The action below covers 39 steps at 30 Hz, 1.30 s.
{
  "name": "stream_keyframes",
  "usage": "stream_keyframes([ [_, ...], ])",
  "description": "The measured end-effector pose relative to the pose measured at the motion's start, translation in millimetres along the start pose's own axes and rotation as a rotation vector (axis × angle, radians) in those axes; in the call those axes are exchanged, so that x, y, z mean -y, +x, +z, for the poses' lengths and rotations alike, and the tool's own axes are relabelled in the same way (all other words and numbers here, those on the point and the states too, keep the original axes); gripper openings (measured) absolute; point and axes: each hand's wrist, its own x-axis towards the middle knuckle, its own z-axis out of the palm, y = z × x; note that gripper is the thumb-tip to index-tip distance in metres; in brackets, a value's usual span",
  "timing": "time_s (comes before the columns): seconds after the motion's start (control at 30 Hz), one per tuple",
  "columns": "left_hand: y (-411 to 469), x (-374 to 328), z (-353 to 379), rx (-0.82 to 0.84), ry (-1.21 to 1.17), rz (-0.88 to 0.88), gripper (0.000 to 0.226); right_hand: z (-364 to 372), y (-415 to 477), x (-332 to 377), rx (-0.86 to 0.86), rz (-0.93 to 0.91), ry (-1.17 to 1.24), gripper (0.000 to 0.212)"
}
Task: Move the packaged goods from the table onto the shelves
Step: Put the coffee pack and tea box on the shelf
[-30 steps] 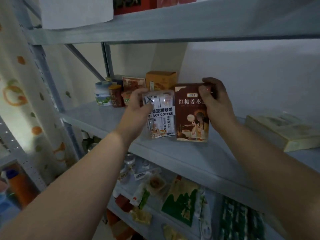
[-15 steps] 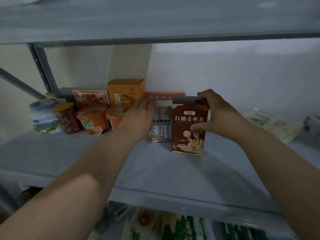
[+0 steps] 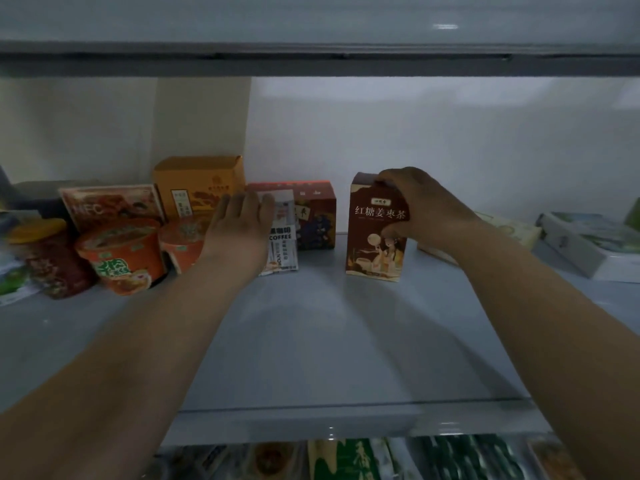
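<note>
A brown tea box (image 3: 375, 244) with Chinese lettering stands upright on the grey shelf (image 3: 311, 341). My right hand (image 3: 419, 206) grips its top right corner, fingers curled over the top and thumb on the front. A clear black coffee pack (image 3: 282, 237) stands on the shelf to the left, leaning back against a red and dark box (image 3: 317, 216). My left hand (image 3: 240, 226) lies against the coffee pack's left side with straight fingers, covering part of it.
Orange noodle cups (image 3: 121, 254), a red jar (image 3: 48, 261), a yellow carton (image 3: 197, 183) and a flat red packet (image 3: 110, 206) crowd the shelf's left back. Pale boxes (image 3: 588, 244) lie at the right. The upper shelf's edge (image 3: 318, 64) hangs overhead. More packets sit below.
Both packs went from held in the air to standing on the shelf. The tea box has moved right, apart from the coffee pack. My left hand's fingers have straightened against the coffee pack.
</note>
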Motion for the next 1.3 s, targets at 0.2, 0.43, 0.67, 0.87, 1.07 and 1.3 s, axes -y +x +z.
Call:
stream_keyframes([
  [0.2, 4.7, -10.4, 7.3, -0.023, -0.051, -0.054, 0.095, 16.8, 24.7, -14.9, -0.043, -0.109, -0.171, 0.088],
  [0.43, 13.4, -33.2, 14.1, -0.099, -0.009, -0.045, 0.083, 41.6, 68.9, -37.0, -0.052, -0.147, -0.144, 0.092],
  [0.67, 9.2, -27.9, 15.5, -0.085, 0.012, -0.089, 0.081, 53.0, 94.6, -47.3, -0.014, -0.215, -0.078, 0.096],
  [0.87, 11.2, -17.2, 8.7, -0.039, -0.066, -0.060, 0.089, 56.1, 92.0, -45.0, -0.049, -0.185, -0.039, 0.095],
  [1.07, 13.4, -26.5, 3.8, -0.068, -0.097, -0.026, 0.085, 56.0, 63.8, -53.4, -0.062, -0.151, -0.076, 0.097],
  [1.3, 26.7, -95.6, -3.9, -0.095, -0.257, 0.228, 0.081, 21.2, -2.9, -100.7, 0.091, 0.256, -0.283, 0.094],
])
